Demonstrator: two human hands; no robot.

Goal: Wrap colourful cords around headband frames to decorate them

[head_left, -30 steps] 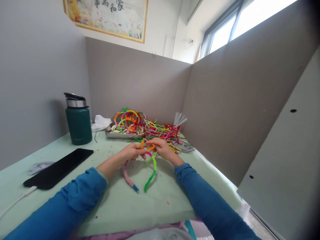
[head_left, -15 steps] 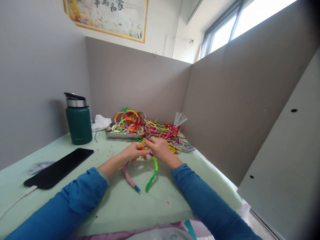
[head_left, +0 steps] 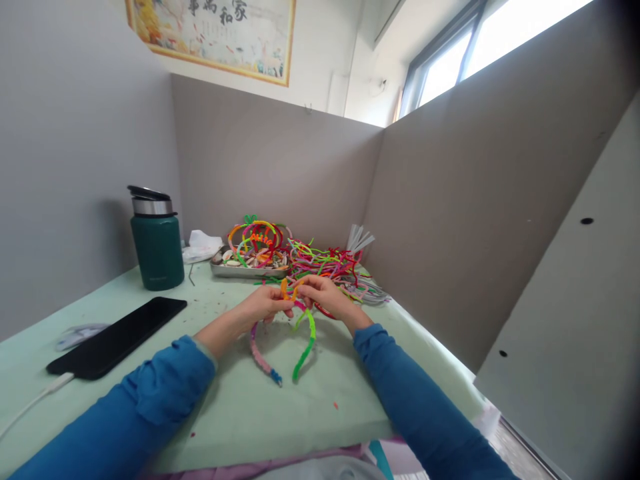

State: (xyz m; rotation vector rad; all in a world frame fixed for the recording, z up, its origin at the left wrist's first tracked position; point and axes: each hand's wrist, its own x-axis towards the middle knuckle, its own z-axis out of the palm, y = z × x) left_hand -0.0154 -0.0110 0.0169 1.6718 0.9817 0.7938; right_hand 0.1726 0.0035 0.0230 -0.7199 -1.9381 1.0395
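Cable, thin and white (head_left: 30,407), enters at the left and meets a black phone (head_left: 117,338) lying flat. Behind the phone, a dark green metal bottle (head_left: 157,250) stands near the grey partition (head_left: 270,160), lid tilted up, its small label unreadable. Above hangs a gold-framed picture (head_left: 225,40) with large black Chinese characters, 和 and 家 among them. The left hand (head_left: 263,305), palm inward, pinches the top of a multicoloured fuzzy headband (head_left: 311,333), whose pink-and-blue and green ends point towards the near edge. The right hand (head_left: 327,298) reaches in with fingers bent, narrowly gripping an orange fuzzy stem (head_left: 285,288) at the headband's top. Behind the hands sit a shallow metal tray (head_left: 250,272) and, to its right, a tangled pile of coloured fuzzy stems (head_left: 325,260). Pale green tablecloth (head_left: 280,427) lies open between headband and near edge, apart from small scraps.
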